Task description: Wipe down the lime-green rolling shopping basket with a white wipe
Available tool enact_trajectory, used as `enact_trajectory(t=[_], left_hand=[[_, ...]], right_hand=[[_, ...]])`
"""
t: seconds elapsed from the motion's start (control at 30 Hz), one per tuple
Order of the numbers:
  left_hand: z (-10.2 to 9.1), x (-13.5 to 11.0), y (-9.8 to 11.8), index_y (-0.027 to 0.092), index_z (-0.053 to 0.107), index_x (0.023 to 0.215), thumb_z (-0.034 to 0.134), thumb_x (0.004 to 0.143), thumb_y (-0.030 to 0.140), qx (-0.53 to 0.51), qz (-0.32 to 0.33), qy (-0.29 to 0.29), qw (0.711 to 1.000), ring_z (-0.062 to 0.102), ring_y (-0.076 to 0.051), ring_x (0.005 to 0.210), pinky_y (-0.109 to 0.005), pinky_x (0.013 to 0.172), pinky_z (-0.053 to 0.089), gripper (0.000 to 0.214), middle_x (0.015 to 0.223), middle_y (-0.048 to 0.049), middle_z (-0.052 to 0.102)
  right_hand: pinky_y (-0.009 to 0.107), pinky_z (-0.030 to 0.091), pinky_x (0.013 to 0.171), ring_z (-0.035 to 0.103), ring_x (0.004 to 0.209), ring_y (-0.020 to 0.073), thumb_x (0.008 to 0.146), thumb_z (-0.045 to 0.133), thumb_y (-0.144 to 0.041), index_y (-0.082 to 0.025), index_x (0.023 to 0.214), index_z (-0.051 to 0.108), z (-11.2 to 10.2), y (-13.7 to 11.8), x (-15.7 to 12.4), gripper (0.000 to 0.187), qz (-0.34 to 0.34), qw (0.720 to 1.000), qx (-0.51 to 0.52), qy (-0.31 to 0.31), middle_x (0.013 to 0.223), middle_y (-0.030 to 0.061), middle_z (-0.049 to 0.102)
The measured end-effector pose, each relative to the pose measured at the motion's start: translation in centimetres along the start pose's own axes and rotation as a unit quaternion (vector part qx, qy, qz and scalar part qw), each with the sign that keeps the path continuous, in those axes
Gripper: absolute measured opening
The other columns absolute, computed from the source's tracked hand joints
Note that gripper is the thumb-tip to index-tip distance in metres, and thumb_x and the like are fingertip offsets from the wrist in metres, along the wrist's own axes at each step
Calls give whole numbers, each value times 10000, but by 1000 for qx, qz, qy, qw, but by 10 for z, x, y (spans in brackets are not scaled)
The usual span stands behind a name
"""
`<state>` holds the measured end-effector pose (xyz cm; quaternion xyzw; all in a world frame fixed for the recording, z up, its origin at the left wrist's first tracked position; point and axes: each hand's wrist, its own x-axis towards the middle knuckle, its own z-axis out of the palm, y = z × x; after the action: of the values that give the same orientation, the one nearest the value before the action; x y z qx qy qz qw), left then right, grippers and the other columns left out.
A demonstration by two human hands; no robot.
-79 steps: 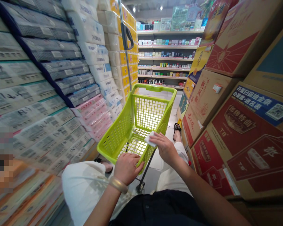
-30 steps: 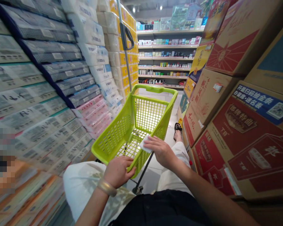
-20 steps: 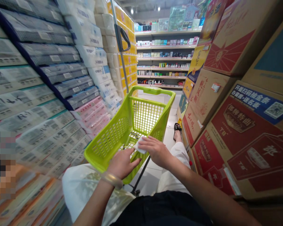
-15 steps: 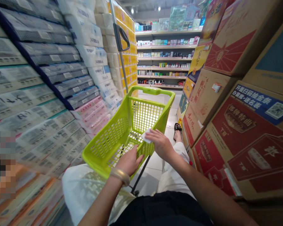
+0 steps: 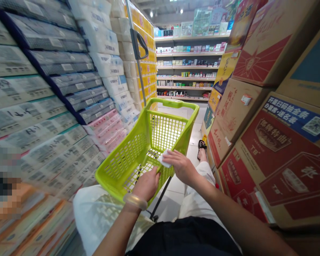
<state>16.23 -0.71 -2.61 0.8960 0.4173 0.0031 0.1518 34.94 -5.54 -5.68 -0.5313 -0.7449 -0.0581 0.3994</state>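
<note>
A lime-green plastic shopping basket (image 5: 117, 174) on a wheeled frame stands between my knees, tilted toward me. My left hand (image 5: 147, 183), with a gold bangle at the wrist, is closed around the basket's near right rim. Just beyond it, my right hand (image 5: 181, 167) presses a folded white tissue or cloth (image 5: 165, 159) against the same rim, fingers bent over it. Through the basket's grid bottom, parts of the dark frame show. A long metal pole with a black handle (image 5: 139, 44) rises behind the basket's far left corner.
Stacked packs of paper goods (image 5: 58, 142) line the left side. Printed cartons (image 5: 290, 160) are piled close on the right. A shelf unit (image 5: 186, 67) with small boxes and bottles stands at the back. My sandalled foot (image 5: 202, 145) rests on the tiled floor by the cartons.
My right hand and the white tissue have shifted slightly down along the rim. The left hand's fingers have curled in more on the rim. The whole view has moved a little.
</note>
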Motion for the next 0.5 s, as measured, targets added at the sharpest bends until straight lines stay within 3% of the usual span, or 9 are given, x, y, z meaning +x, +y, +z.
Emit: enact_trajectory(t=[0.1, 0.27, 0.5], left_hand=[[0, 0, 0, 161, 572, 1117, 333, 972, 218, 0, -1, -7, 1000, 701, -246, 939, -317, 762, 452, 286, 1009, -140, 737], [1, 3, -2, 171, 547, 1155, 342, 984, 247, -3, 0, -25, 1000, 683, -228, 999, -302, 812, 449, 278, 1072, -132, 724], [-5, 6, -8, 172, 557, 1143, 339, 980, 267, 5, -2, -59, 998, 677, -267, 1018, -333, 812, 461, 288, 1105, -152, 710]], right_hand=[[419, 436, 1114, 569, 1284, 180, 879, 419, -16, -247, 1148, 700, 1, -3, -1, 453, -29, 999, 20, -29, 1247, 26, 701], [464, 436, 1105, 575, 1280, 215, 866, 427, -15, -222, 1124, 710, 0, 5, 2, 436, 38, 999, -13, 26, 1230, 63, 709], [420, 426, 1116, 575, 1279, 175, 854, 416, -6, -249, 1143, 703, 3, -1, 0, 474, -9, 999, 20, -23, 1248, 32, 701]])
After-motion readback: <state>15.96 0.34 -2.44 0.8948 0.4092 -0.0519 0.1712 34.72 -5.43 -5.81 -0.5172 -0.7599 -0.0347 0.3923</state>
